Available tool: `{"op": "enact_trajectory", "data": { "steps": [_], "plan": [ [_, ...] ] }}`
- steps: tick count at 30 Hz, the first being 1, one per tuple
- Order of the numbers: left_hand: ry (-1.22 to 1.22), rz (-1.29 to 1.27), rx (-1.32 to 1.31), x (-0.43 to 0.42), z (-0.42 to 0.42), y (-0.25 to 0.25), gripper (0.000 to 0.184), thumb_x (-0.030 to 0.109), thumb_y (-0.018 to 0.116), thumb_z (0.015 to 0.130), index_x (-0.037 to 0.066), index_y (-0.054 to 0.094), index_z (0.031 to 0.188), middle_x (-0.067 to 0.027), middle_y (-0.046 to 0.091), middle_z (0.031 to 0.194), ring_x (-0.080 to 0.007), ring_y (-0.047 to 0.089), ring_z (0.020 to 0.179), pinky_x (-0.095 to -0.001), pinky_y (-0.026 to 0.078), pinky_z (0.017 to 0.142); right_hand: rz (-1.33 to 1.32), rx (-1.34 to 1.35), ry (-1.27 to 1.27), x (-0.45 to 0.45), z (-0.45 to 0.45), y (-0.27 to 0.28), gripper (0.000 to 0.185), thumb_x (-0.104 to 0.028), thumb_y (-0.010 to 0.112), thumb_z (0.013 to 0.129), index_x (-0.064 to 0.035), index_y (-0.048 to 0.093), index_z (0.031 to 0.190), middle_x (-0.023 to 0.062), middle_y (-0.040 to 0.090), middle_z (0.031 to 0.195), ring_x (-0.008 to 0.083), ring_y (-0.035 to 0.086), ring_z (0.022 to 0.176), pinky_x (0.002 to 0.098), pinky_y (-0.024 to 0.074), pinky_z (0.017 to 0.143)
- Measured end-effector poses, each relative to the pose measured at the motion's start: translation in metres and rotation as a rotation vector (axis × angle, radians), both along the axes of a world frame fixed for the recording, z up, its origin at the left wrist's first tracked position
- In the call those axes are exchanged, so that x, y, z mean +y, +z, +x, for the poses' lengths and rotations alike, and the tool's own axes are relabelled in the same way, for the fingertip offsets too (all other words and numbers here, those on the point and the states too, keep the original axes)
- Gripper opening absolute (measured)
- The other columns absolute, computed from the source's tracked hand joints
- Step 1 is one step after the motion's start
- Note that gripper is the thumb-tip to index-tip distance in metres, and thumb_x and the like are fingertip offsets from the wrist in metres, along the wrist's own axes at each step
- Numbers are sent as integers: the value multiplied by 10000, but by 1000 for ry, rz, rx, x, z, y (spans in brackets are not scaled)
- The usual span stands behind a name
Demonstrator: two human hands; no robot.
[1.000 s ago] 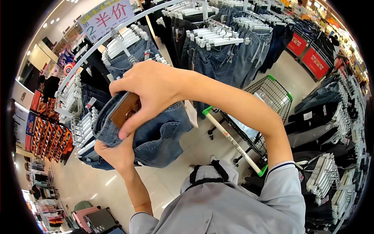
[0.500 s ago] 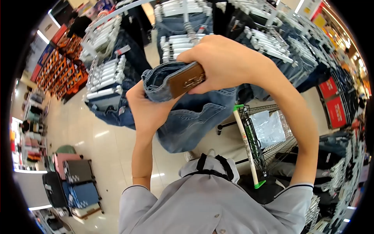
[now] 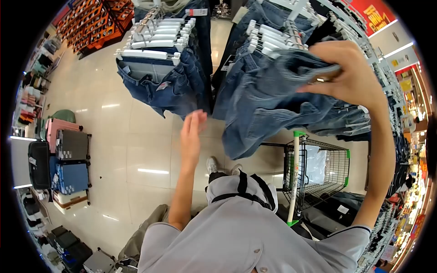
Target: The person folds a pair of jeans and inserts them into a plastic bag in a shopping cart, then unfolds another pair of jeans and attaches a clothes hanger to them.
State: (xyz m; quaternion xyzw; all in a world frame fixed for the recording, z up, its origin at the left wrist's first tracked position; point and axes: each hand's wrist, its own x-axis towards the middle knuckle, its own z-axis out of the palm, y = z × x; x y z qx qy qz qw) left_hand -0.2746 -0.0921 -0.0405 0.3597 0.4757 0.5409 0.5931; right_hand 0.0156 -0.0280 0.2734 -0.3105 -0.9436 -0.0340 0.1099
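Observation:
Bunched blue jeans point(image 3: 268, 100) hang from my right hand point(image 3: 348, 73), whose fingers and thumb pinch the waistband near its brown patch. The jeans are held up in front of the rack at the upper right, their legs hanging down towards the floor. My left hand point(image 3: 193, 129) is off the jeans, raised to their left with its fingers held together, slightly blurred. Beyond it, more blue jeans point(image 3: 159, 86) hang on white hangers point(image 3: 159, 43) at the rack's end.
A shopping cart point(image 3: 296, 168) with a plastic-wrapped item point(image 3: 313, 164) stands to the right, below the held jeans. Suitcases point(image 3: 72, 177) are grouped at the left. An orange display rack point(image 3: 98, 25) is at the upper left. Clothes racks line the right side.
My left hand has let go of the jeans and moved away from them. My right hand has carried them to the right. The view has turned, bringing the rack's end nearer the middle.

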Motion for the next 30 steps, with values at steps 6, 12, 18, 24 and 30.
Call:
{"op": "enact_trajectory", "data": {
  "steps": [6, 12, 18, 24, 30],
  "plan": [
    [-218, -882, -506, -39, -6, -250, 967, 700, 567, 910, -70, 396, 1470, -255, 465, 1472, -376, 440, 1387, -546, 405, 1099, 255, 60, 192, -14, 59, 53, 344, -257, 631, 864, 20, 713, 1051, 188, 727, 989, 342, 710, 949, 443, 549, 866],
    [-124, -1072, -1175, -18, 51, -298, 1087, 704, 571, 876, -122, 258, 1510, -270, 330, 1571, -405, 350, 1446, -562, 320, 1173, 202, 49, -74, -65, 83, 110, 390, -206, 617, 797, 72, 680, 1064, 262, 695, 1044, 408, 686, 974, 483, 531, 909],
    [16, -501, -820, 21, 65, -253, 1057, 740, 507, 882, -28, 242, 1557, -221, 309, 1599, -415, 346, 1447, -609, 298, 1170, 162, 42, -334, -123, 83, 130, 351, -206, 645, 808, 49, 650, 1049, 214, 659, 1014, 356, 640, 948, 467, 504, 882],
    [187, -945, -1243, 29, 38, -318, 1129, 798, 550, 810, 8, 269, 1565, -172, 338, 1600, -357, 347, 1461, -553, 292, 1192, 131, 50, -420, -162, 87, 132, 299, -201, 660, 812, 24, 640, 1009, 175, 646, 975, 313, 617, 911, 446, 482, 850],
    [-59, -961, -900, 52, 59, -329, 878, 622, 667, 832, 3, 471, 1423, -178, 535, 1436, -335, 537, 1294, -559, 400, 1110, 118, 66, -379, -181, 92, 131, 230, -191, 663, 809, -4, 649, 943, 146, 655, 926, 279, 616, 865, 423, 464, 810]
  ]
}}
